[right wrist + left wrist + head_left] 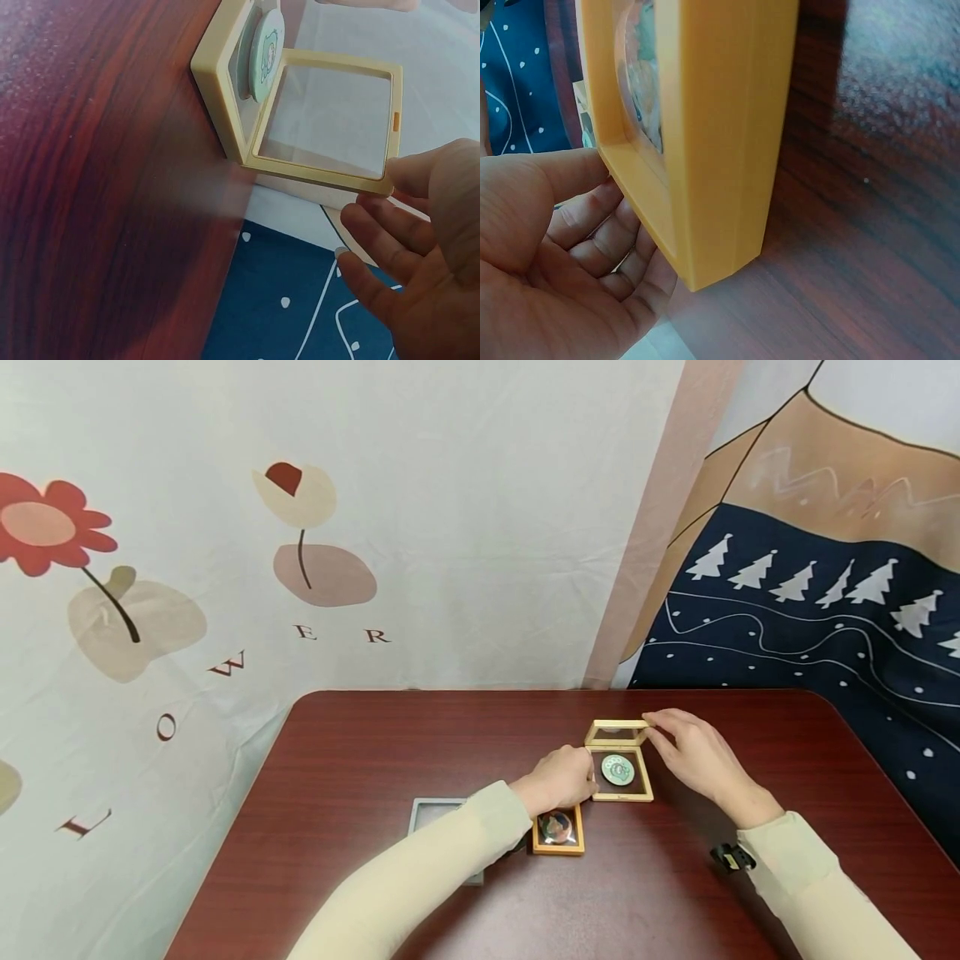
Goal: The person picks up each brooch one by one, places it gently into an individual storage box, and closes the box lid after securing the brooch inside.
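Note:
A cream display frame (648, 783) lies on the table, its clear-windowed lid (619, 723) raised at the back. Inside its base sits a round mint-green badge (617, 769) with a cartoon figure. My right hand (699, 758) pinches a corner of the lid between thumb and fingers, as the right wrist view shows (427, 232). My left hand (561, 779), fingers bent, grips the left edge of the base; its fingertips are partly hidden. Just in front of that hand lies an orange display frame (558, 851) holding a round picture badge (556, 828), large in the left wrist view.
A grey frame (437, 802) lies farther left, mostly covered by my left sleeve (442, 856). Everything rests on a dark red-brown wooden table (352, 760). Behind its far edge hang a pale flower-printed cloth (480, 527) and a navy cloth with white trees (802, 627).

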{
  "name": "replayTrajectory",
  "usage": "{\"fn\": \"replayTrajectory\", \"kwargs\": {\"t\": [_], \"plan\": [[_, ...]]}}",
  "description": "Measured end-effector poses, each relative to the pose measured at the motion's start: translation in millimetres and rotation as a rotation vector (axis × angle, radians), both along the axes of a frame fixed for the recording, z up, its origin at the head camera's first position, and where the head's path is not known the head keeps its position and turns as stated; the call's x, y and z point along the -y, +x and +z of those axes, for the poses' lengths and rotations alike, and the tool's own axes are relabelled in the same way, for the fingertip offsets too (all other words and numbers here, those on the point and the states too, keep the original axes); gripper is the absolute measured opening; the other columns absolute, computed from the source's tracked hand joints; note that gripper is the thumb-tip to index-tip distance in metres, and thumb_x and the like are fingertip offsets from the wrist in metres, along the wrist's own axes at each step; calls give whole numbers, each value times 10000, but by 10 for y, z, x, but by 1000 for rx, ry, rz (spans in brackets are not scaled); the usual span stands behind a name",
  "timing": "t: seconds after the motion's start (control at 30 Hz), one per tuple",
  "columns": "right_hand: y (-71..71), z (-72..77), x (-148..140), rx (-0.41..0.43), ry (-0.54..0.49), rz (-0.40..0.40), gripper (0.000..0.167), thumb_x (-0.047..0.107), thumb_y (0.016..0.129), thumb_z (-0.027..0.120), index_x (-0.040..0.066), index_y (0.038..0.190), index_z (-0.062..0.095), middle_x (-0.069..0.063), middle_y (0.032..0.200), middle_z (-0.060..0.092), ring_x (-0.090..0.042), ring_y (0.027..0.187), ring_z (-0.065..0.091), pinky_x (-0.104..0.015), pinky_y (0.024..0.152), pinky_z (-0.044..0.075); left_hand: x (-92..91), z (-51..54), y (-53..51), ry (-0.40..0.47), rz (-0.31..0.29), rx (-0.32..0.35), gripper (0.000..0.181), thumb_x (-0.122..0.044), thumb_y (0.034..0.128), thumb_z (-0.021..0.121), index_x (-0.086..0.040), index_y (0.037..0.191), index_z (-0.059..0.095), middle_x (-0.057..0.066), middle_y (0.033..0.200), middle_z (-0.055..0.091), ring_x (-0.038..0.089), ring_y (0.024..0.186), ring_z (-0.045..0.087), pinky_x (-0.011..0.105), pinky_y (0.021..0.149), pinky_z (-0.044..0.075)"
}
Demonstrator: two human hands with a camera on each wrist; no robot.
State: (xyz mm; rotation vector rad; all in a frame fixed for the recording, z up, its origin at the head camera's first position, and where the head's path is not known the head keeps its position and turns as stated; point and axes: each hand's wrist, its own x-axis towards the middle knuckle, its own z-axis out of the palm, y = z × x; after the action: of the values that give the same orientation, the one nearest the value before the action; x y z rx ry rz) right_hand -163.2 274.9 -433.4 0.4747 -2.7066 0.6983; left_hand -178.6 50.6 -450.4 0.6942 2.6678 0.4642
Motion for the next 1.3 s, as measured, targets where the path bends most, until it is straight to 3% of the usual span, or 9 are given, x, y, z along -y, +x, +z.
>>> {"fn": "replayTrajectory", "kwargs": {"t": [0.37,0.7,1.1,1.3], "plan": [[147,22,-11,84,38,6,286,77,979,729,-15,1250,720,-183,1176,713,-360,1042,685,-602,899,545,4,5,11,0,-1,-7,217,-286,984,750,-204,783,758,-113,720,656,90,640,571,291,629,474],[243,-56,-20,-19,92,84,207,41,918,785,14,1123,764,-84,1057,718,-269,955,695,-520,826,575,8,6,19,5,4,5,254,-277,992,743,-200,750,750,-110,676,635,94,616,557,282,608,461],[380,-85,-29,24,121,100,214,52,878,833,28,1083,775,-34,985,701,-155,816,639,-433,717,569,31,25,20,24,-35,-37,387,-252,988,744,-184,625,627,-90,580,554,93,562,509,271,559,434],[410,-132,-39,13,116,108,206,47,863,839,43,1059,776,-7,951,724,-133,780,632,-419,696,564,36,12,28,45,-33,-35,494,-240,989,741,-176,556,513,-82,498,422,87,504,451,257,516,385]]}}
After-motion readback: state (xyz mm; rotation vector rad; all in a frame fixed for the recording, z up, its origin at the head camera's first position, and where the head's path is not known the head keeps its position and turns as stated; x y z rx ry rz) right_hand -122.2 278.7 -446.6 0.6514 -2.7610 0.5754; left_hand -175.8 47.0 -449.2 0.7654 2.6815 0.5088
